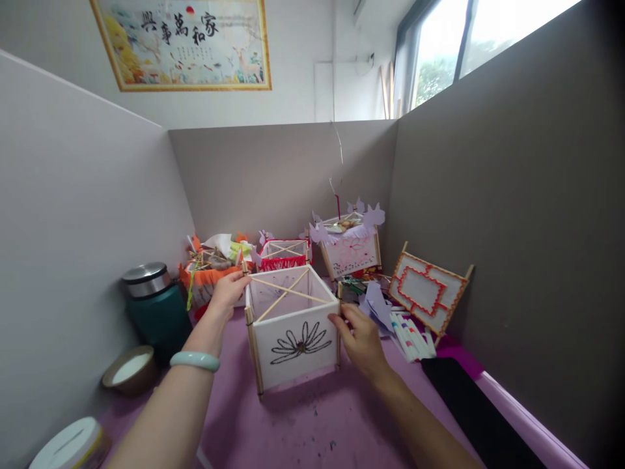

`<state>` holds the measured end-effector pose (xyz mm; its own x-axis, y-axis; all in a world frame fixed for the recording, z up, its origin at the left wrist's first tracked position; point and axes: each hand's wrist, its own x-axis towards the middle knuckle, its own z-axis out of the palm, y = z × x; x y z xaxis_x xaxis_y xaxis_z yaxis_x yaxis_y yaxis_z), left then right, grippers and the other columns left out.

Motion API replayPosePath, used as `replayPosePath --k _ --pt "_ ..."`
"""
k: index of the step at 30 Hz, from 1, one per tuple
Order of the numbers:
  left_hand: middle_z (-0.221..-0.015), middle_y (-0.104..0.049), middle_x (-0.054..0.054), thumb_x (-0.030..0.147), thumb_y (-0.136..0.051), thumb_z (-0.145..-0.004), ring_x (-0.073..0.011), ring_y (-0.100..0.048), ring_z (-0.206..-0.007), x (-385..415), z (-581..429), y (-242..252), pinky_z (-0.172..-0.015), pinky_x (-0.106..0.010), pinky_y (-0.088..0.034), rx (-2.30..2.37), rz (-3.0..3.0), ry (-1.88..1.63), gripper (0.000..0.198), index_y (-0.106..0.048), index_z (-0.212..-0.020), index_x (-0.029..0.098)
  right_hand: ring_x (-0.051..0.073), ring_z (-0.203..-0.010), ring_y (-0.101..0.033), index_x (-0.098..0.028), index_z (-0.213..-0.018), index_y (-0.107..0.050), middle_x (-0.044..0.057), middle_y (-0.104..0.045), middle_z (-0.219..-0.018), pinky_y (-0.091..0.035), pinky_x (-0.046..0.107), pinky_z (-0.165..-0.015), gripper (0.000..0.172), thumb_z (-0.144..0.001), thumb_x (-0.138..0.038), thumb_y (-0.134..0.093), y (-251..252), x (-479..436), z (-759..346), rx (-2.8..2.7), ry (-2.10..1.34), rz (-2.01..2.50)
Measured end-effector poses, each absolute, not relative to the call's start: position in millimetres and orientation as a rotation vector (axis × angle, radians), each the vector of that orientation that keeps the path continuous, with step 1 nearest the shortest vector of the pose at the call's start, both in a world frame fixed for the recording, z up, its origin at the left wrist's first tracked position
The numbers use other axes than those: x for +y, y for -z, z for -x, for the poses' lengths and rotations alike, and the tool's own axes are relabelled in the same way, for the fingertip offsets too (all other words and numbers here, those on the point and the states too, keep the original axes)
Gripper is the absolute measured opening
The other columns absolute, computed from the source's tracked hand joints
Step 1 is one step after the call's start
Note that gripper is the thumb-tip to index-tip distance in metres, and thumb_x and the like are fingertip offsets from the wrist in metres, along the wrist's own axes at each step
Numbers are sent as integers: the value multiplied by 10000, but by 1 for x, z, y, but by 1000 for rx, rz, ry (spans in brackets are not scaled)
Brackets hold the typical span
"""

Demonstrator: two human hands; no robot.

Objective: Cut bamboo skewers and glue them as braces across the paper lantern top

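A square white paper lantern (294, 365) with a wooden stick frame stands on the purple tabletop, in the middle of the head view. Its front panel carries a black line-drawn flower, and two thin sticks cross over its open top. My left hand (228, 294), below a pale green bangle (194, 361) on the wrist, pinches the lantern's far left corner by the post. On the other side, my right hand (361, 333) has thumb and fingers closed on the near right corner post. Some fingertips are hidden behind the frame.
Behind are an orange-trimmed box of scraps (209, 277), a red-fringed lantern (284, 263) and a lilac-trimmed lantern (352, 255). At right lie markers (410, 335), a red-trimmed panel (427, 290) and a black strip (481, 410). A teal flask (159, 316) and bowl (131, 371) stand left; grey partitions (288, 176) enclose the table.
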<state>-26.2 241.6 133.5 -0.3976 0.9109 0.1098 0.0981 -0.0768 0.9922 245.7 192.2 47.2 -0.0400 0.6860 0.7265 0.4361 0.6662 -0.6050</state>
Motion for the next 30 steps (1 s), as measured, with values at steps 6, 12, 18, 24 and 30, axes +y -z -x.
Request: replayPosePath --k 6,12,18,24,30 --pt "-1108 -614 -76 324 -572 -883 -184 -623 -898 253 27 -140 -746 -372 -543 1655 -1093 -1448 309 -572 -1141 153 195 -821 -599 -182 -845 -622 64 -641 -868 -459 307 -736 145 -903 -269 -523 -47 192 -245 -1634 -254 900" --pt "-1058 -630 -65 335 -568 -885 -170 -626 -857 252 24 -142 -735 -363 -538 1774 -1203 -1435 284 -588 -1095 146 192 -812 -600 -172 -844 -636 67 -643 -859 -467 303 -721 173 -901 -285 -518 -46 191 -245 -1632 -255 905" --pt "-936 -681 -87 333 -717 -682 -312 -558 -1068 229 24 -181 -760 -319 -448 1932 -1485 -1546 261 -670 -879 169 181 -762 -617 -159 -1032 -645 88 -662 -925 -482 261 -563 369 -916 -438 -434 -63 198 -258 -1534 -599 865" --pt "-617 -675 -2 256 -770 -536 -245 -629 -763 229 -13 -214 -663 -272 -417 1741 -1890 -1083 113 -674 -581 215 165 -685 -624 -153 -890 -682 37 -677 -761 -473 239 -552 278 -825 -372 -523 -102 266 -252 -1506 -747 1041" --pt "-732 -656 8 289 -651 -814 -135 -605 -689 260 -37 -197 -688 -297 -487 1674 -2043 -639 169 -634 -716 152 142 -651 -618 -166 -860 -707 20 -701 -751 -471 232 -580 180 -773 -242 -569 -121 325 -226 -1639 -738 1083"
